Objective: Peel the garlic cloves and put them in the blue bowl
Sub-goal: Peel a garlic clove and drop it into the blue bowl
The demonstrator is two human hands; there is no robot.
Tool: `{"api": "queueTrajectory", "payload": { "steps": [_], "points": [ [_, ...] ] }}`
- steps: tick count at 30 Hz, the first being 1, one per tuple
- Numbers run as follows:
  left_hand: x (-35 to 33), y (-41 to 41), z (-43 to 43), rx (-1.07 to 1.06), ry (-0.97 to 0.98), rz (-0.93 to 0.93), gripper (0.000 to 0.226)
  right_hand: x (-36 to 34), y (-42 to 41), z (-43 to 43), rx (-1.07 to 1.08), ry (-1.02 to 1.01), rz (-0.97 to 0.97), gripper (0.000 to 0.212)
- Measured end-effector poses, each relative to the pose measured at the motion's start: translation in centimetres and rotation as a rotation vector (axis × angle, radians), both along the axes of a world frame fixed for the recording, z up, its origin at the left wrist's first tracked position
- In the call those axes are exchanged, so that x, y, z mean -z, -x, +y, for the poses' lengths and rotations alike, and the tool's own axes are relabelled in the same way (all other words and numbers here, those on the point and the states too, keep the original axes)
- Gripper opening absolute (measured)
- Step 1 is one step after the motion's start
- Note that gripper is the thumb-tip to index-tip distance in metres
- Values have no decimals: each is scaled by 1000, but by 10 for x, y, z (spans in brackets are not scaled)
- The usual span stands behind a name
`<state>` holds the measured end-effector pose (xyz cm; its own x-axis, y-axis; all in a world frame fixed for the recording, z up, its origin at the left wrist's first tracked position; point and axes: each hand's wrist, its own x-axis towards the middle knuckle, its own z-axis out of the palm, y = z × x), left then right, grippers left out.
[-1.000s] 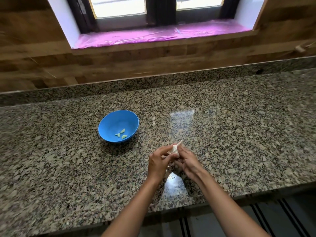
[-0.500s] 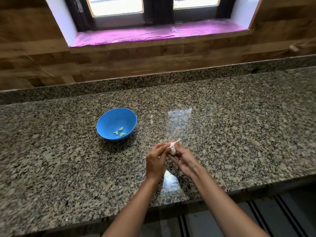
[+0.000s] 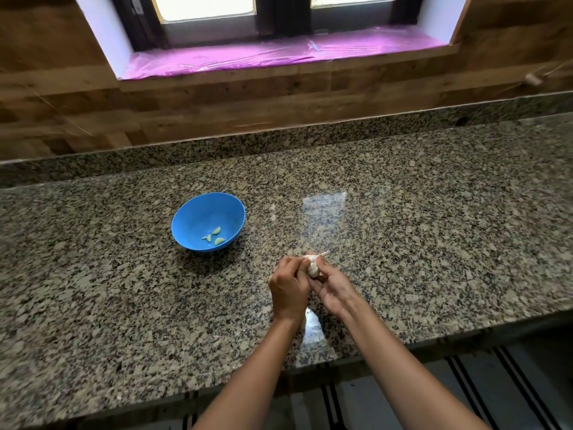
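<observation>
Garlic work takes place on a speckled granite counter (image 3: 434, 228), with a wood-panelled wall (image 3: 217, 103) and a window sill under pink film (image 3: 248, 55) behind it. Left of centre on the counter sits the blue bowl (image 3: 186, 218), with a few peeled cloves (image 3: 214, 236) in its bottom. Near the front edge, well apart from the bowl, the left hand (image 3: 289, 288) and right hand (image 3: 333, 288) meet, both with fingers curled, pinching a white garlic bulb (image 3: 313, 265) held between them above the counter.

Speckled granite counter (image 3: 434, 243), glossy; blue bowl (image 3: 186, 226) on it, left of centre.
</observation>
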<state>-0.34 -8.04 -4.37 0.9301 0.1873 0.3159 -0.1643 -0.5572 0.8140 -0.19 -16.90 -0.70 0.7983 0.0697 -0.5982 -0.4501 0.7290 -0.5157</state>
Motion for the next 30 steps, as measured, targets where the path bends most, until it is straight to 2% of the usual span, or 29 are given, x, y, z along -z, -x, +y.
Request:
{"api": "queueTrajectory", "payload": {
  "steps": [4,6,9,11,16,21,25,28,30],
  "points": [
    [-2,2,2,30,49,66,12,4,-1,-3,-31,28,13,18],
    [-4,-3,13,137,92,136,20,2,-3,-10,-81,25,22,18],
    [-5,-14,30,286,-17,242,39,-3,-9,-18,-153,-11,40,18],
    [-3,-13,31,374,10,305,39,-6,-10,-16,-160,-28,47,15],
    [9,-2,13,165,89,192,39,-9,-13,-6,-155,54,16,16],
    [-2,-4,7,-52,186,243,29,4,-6,4,-172,90,8,19],
    [-10,-12,15,84,164,307,28,3,-8,3,-150,87,-20,19],
    [-11,-10,20,211,81,308,26,1,-14,-6,-220,231,-78,20],
    [-9,-7,20,223,37,269,27,2,-14,-11,-272,315,-95,17]
  ]
}}
